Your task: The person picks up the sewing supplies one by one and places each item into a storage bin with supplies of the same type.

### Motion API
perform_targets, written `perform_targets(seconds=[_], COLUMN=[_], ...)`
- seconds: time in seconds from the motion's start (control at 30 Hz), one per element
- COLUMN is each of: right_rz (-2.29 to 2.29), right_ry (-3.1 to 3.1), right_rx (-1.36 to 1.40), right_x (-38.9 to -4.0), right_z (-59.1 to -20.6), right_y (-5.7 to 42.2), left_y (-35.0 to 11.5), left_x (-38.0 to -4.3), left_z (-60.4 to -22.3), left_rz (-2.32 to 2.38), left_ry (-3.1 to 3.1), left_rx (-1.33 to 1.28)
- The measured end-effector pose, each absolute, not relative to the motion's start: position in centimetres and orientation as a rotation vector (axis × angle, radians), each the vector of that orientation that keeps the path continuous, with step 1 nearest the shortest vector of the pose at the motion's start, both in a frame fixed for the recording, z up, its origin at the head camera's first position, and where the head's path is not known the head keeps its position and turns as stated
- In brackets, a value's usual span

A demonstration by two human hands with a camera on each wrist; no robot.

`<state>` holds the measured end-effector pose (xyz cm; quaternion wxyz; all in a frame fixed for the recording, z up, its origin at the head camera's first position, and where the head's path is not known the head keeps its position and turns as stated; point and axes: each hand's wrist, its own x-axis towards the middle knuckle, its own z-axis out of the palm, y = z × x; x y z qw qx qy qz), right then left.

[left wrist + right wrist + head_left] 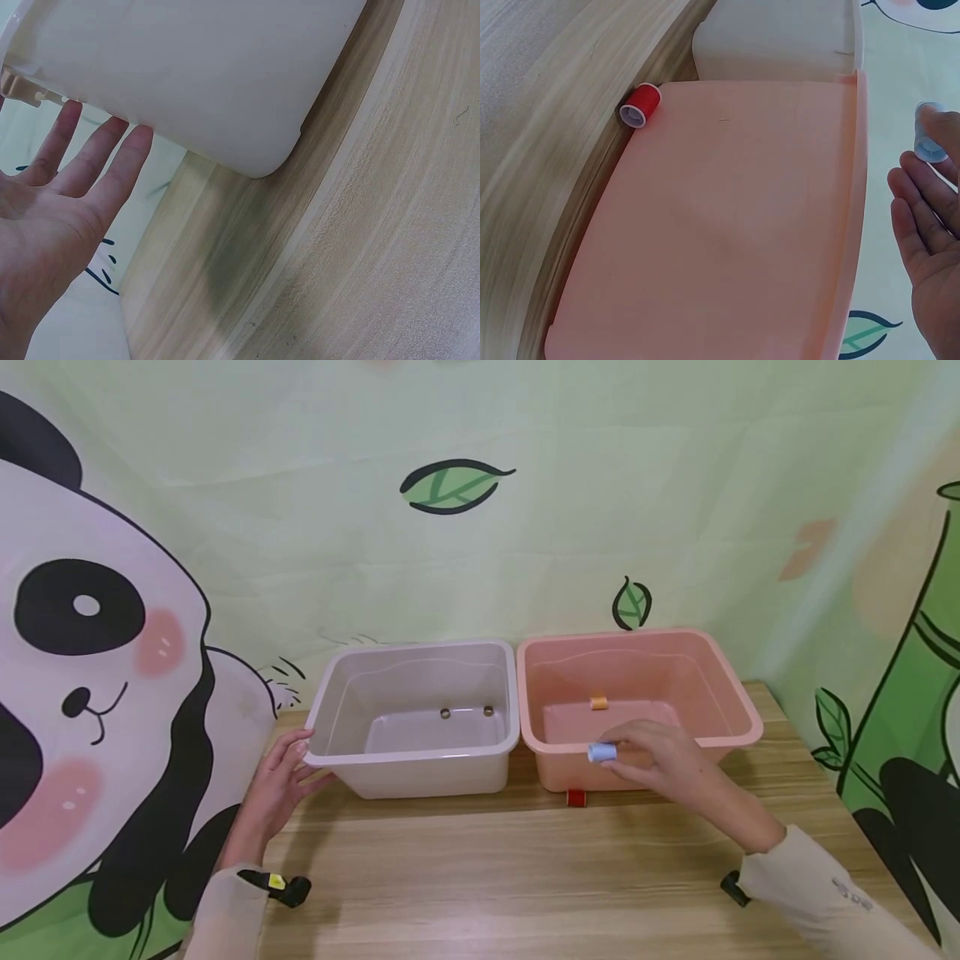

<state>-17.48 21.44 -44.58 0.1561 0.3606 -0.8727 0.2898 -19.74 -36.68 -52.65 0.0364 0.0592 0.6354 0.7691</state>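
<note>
Pale blue spool (pixel 602 752), lying across the right grip (pixel 663 756) of a person: the thumb and fingers of this bare hand pinch it near the front rim of the pink bin (pixel 551 768). In the right wrist view the spool is clear of the bin's wall. Left grip (pixel 276 789): open, its fingers extended and their tips touching the rim of the white bin (pixel 427 777) near the left front corner. The 2 bins stand side by side on a wood-grained worktop (pixel 465 877), white at left, pink at right. An orange spool (pixel 598 702) lies inside the pink bin, on its floor; a red spool (pixel 576 798) lies on its side on the worktop, at the foot of that bin's front wall. Inside the white bin are 2 small brownish pieces (pixel 445 713), too small to identify. Behind: a pale green backdrop (pixel 465 402) printed with a panda (pixel 150 535) and leaves
</note>
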Motion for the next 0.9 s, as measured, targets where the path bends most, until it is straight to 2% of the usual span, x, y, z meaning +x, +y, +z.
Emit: perform_targets(seconds=[0.9], right_rz=[0.801], right_ry=[-2.418], right_rx=[1.058], right_x=[-18.32], right_z=[-43.73], right_y=[21.56], left_y=[-36.66], left_x=[-19.78], left_z=[-52.74], left_rz=[2.36], left_ry=[1.961], left_rx=[0.176])
